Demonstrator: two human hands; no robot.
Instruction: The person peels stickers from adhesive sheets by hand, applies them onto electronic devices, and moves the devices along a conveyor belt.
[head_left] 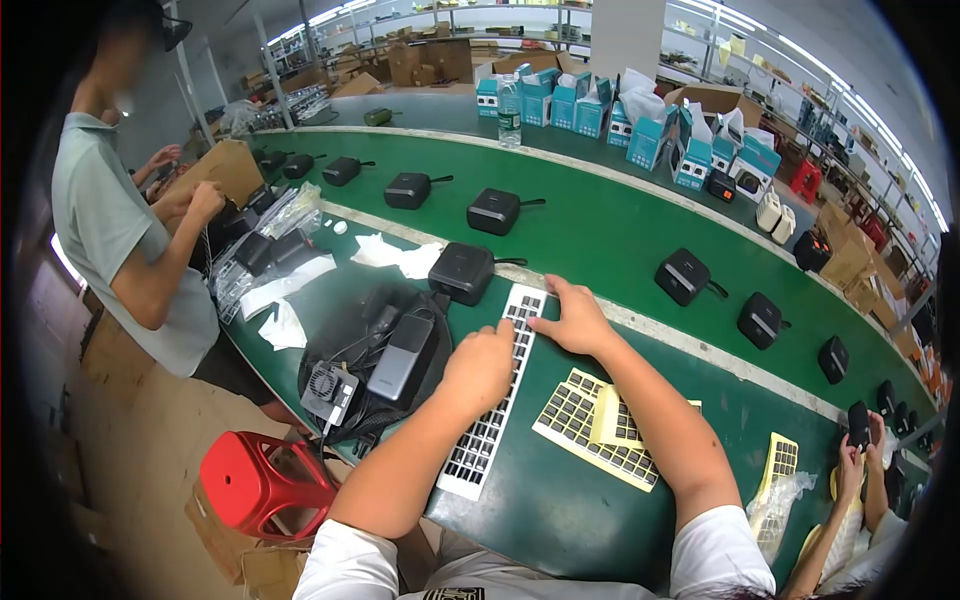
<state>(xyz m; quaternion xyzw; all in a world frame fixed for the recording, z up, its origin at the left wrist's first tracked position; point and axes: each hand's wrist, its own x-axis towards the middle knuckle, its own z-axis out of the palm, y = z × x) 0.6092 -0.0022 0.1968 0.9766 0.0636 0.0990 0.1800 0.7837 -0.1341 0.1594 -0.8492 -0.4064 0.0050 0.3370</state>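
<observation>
White strip (498, 412) between hands, long axis outward; left hand (575, 320) nearer far end; right hand (480, 370) curled; grips unclear.

Has the strip (488, 430) lengthwise at mid-bench (560, 515), from near edge to far edge. Has overlapping sheets (575, 415) right of it, and another sheet (782, 455) farther right, partly under plastic wrap (778, 510). Has a bag (342, 325) to the left, with a power bank (402, 358) on it, and paper scraps (284, 326) farther left. Has a conveyor (590, 240) behind, with a row of devices (493, 211) on it, and cartons (645, 143) beyond. Has a stool (235, 485) on the floor (140, 440), left of the bench.
</observation>
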